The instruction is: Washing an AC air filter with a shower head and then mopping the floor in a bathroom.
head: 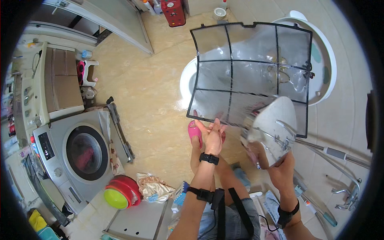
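A large air-conditioner filter screen (255, 78), grey mesh in a black plastic grid frame, stands tilted before me and is wet. My left hand (212, 135) grips its near edge, left of the middle, with some fingertips showing through the mesh. My right hand (280, 169) holds a wide shiny chrome shower head (274, 129) by its lower side, in front of the screen's near right part. Thin streams of water run from the shower head leftwards across the mesh. Behind the screen, partly hidden, lies a white basin (328, 75) with wet patches in it.
A metal shower pipe (334, 153) and a wall tap (348, 195) are close on my right. On the left stand a front-loading washing machine (85, 153) and a folded metal stand (120, 132). Red and green basins (117, 198) sit lower left. An open door (120, 24) juts in above.
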